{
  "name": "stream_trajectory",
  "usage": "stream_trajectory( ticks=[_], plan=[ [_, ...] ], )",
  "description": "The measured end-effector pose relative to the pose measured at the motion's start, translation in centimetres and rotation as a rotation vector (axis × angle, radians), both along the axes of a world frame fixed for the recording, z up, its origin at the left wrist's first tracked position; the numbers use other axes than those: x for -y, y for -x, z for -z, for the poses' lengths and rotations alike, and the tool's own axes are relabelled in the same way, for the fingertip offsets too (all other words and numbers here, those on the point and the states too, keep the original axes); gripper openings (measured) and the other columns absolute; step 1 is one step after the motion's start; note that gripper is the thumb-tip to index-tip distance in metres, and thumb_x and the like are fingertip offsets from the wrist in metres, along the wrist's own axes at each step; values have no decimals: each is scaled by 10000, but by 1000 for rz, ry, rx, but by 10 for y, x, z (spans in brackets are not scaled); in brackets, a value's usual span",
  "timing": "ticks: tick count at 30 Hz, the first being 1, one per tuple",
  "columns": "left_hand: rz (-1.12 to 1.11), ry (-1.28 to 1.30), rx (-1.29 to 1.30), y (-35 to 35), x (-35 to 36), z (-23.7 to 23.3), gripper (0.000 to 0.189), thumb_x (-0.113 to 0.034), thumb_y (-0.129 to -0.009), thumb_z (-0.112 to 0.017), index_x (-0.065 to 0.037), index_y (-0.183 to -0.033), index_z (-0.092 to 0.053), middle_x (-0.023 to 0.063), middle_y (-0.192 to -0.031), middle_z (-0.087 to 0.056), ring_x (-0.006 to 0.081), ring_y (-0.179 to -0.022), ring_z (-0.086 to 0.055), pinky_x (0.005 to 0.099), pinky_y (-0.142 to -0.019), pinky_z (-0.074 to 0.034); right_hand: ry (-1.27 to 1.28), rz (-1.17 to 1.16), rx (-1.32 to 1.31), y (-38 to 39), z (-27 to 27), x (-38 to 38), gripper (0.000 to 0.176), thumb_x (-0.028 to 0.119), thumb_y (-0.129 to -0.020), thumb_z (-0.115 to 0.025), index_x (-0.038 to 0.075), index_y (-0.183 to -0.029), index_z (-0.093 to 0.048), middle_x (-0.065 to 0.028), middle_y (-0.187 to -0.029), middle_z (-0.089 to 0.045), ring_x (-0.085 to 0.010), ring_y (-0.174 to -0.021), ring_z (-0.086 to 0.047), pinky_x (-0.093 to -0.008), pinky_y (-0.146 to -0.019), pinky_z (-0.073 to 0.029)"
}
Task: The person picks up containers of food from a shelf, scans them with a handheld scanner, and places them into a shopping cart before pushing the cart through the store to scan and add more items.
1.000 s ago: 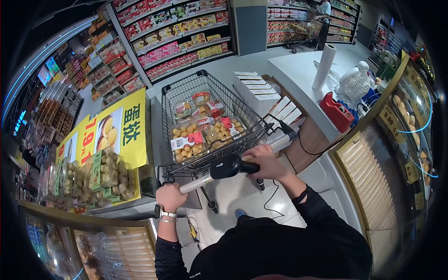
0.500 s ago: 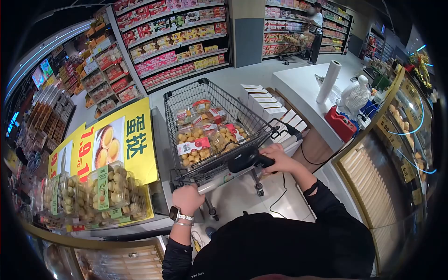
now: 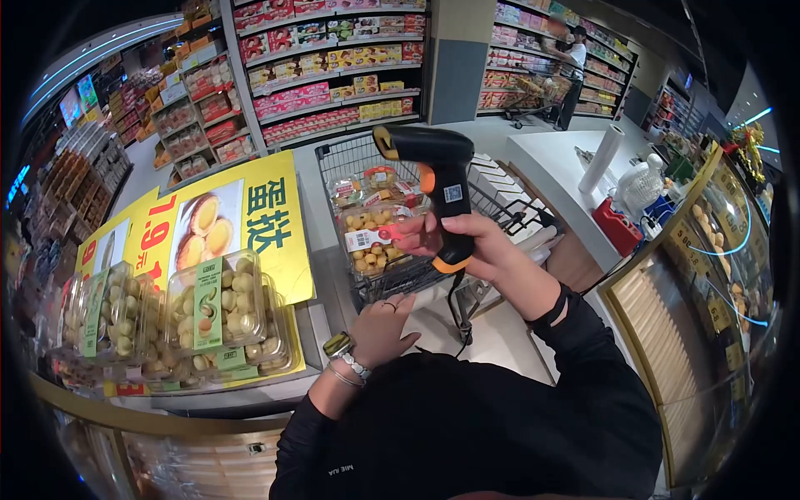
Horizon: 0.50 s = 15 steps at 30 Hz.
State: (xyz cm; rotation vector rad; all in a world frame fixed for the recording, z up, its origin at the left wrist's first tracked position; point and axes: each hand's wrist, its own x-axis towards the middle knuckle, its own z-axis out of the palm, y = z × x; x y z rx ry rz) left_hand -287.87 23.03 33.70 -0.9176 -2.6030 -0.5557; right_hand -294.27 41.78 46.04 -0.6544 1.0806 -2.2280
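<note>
A black and orange barcode scanner [image 3: 446, 187] is upright in my right hand [image 3: 479, 242], its fingers wrapped round the handle and its head pointing left. My left hand [image 3: 383, 329] is off the cart handle, fingers spread, with nothing in it; a watch and bracelets are on that wrist. Beyond my hands stands a wire shopping cart [image 3: 337, 157], partly hidden by the scanner. Inside it lie clear packs of small round baked goods [image 3: 362, 221], one with a white label.
On the left, clear boxes of round pastries [image 3: 218, 308] rest by a yellow price sign [image 3: 287, 250]. A white counter [image 3: 542, 158] with a plastic roll [image 3: 602, 158] and red box [image 3: 615, 227] is at right. Shelves and a person [image 3: 573, 75] with a cart stand behind.
My right hand has raised the scanner from the cart handle. My left hand has let go of the handle and opened. The view has shifted, so the pastry boxes look nearer.
</note>
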Motion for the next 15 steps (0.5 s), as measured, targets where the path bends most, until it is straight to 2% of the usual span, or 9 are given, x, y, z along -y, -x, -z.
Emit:
stream_trajectory(
  ticks=[2, 4, 5, 6, 7, 9, 11, 12, 15],
  plan=[
    [39, -22, -23, -12, 20, -14, 469, -344, -797, -582, -51, -1159, -525, 163, -1057, -586, 304, -905, -589, 396, -791, -458, 73, -91, 20, -3, -11, 36, 208, 177, -845, -548, -8, -936, -574, -235, -1182, -515, -327, -1070, -551, -379, -914, -443],
    [136, 55, 468, -36, 43, -63, 405, -314, -835, -550, -51, -1141, -540, 150, -1022, -595, 314, -895, -583, 403, -782, -452, 76, -118, 60, -7, -16, 70, 273, 232, -870, -514, -19, -971, -552, -222, -1195, -512, -319, -1060, -558, -376, -899, -455],
    [137, -35, 416, -51, 56, -83, 287, -300, -840, -537, -89, -1025, -598, 128, -838, -625, 314, -798, -598, 411, -706, -476, 72, -118, 78, -9, -17, 87, 281, 242, -858, -525, -8, -986, -551, -226, -1183, -515, -351, -1069, -543, -428, -934, -422],
    [86, -31, 387, -65, 69, -106, 258, -281, -841, -538, -90, -1003, -601, 124, -797, -620, 309, -773, -601, 409, -674, -477, 66, -117, 96, -10, -19, 104, 293, 252, -846, -536, 3, -1000, -551, -231, -1172, -519, -384, -1077, -527, -481, -969, -390],
    [34, -25, 359, -78, 81, -131, 230, -263, -843, -539, -91, -982, -604, 120, -756, -615, 304, -749, -604, 407, -642, -478, 62, -120, 137, -10, -20, 119, 287, 257, -855, -532, 7, -995, -548, -226, -1169, -523, -382, -1076, -527, -480, -955, -403],
    [-126, -120, 330, -100, 100, -179, 172, -234, -838, -553, -92, -913, -614, 118, -693, -596, 300, -693, -597, 395, -599, -467, 26, -84, 208, -9, -21, 151, 270, 260, -856, -543, 18, -975, -545, -207, -1143, -546, -374, -1070, -532, -476, -934, -421],
    [-322, -273, -97, -101, 128, -200, 153, -177, -853, -557, -46, -848, -637, 117, -607, -562, 261, -516, -512, 323, -516, -419, -18, -5, 279, -16, -26, 193, 249, 249, -849, -555, 28, -965, -545, -183, -1067, -594, -343, -1039, -557, -457, -885, -462],
    [-512, -93, -227, -110, 136, -226, 195, -164, -862, -538, 7, -822, -622, 111, -597, -562, 223, -508, -497, 281, -503, -397, -73, 46, 295, -25, -24, 213, 229, 224, -841, -558, 29, -959, -540, -168, -1016, -615, -314, -1007, -579, -429, -830, -497],
    [-791, -77, -195, -119, 144, -288, 268, -201, -847, -505, 32, -780, -617, 166, -626, -573, 268, -554, -537, 327, -559, -434, -56, 34, 294, -34, -7, 253, 265, 151, -806, -581, 36, -1027, -491, -139, -1032, -603, -266, -929, -608, -358, -733, -488]
  ],
)
